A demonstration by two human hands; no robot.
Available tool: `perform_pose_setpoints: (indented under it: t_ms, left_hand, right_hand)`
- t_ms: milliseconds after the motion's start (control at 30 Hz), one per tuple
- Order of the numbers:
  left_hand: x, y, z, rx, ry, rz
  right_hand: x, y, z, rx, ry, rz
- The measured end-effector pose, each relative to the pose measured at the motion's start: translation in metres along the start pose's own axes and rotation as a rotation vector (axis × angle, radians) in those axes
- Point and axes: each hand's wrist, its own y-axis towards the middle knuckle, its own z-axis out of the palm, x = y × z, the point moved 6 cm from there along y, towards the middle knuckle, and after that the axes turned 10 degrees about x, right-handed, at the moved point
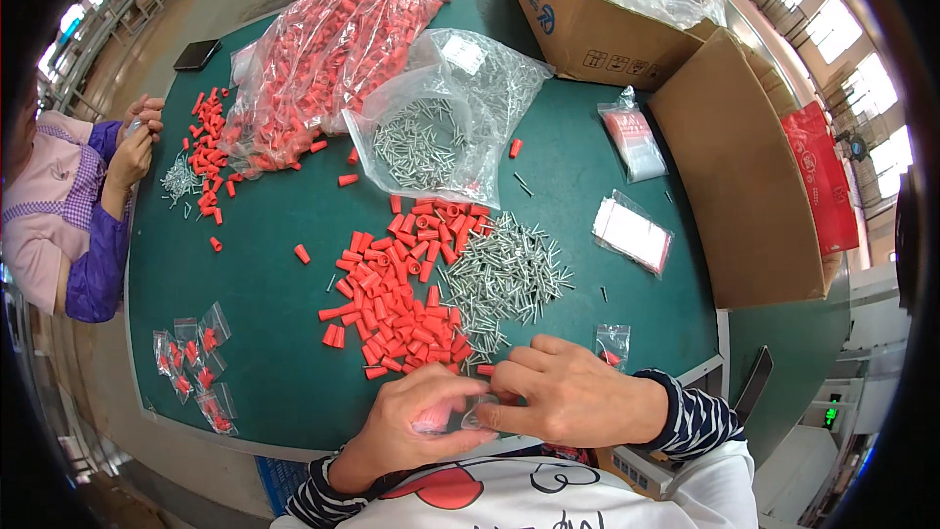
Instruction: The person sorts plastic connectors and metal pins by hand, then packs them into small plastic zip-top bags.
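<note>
Low at the table's near edge, my left hand [411, 426] is closed on a small clear plastic bag [468, 417], with something pinkish-red showing under its fingers. From the right, my right hand [568, 397] pinches the same bag. Just beyond the hands lies a heap of red cone-shaped plastic caps [397, 304]. A heap of silver screws [509, 269] touches it on the right. Right of my right hand rests a small zip bag [614, 343] with a red cap in it. What the fingers hide inside the held bag I cannot make out.
Large bags of red caps [328, 59] and screws [421, 142] stand at the back. Cardboard boxes [734, 157] line the right side, near packs of small bags [634, 233]. Several filled bags [196, 362] lie left. Another person's hands [137, 142] work at the left edge.
</note>
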Motion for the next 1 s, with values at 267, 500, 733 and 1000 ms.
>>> perform_pose_setpoints:
  t_ms: [267, 500, 733, 1000]
  left_hand:
    - [0.007, -0.009, -0.014, -0.14, -0.088, 0.046]
    - [0.018, -0.015, -0.017, -0.175, -0.113, 0.007]
    - [0.027, -0.019, -0.016, -0.195, -0.122, -0.031]
    - [0.029, -0.017, -0.013, -0.224, -0.207, -0.144]
  right_hand:
    - [-0.035, 0.027, -0.007, -0.26, 0.645, 0.04]
    - [-0.05, 0.055, 0.039, -0.08, -0.034, 0.202]
    - [-0.052, 0.059, 0.036, -0.092, -0.081, 0.222]
    - [-0.044, 0.025, -0.014, -0.144, 0.302, 0.206]
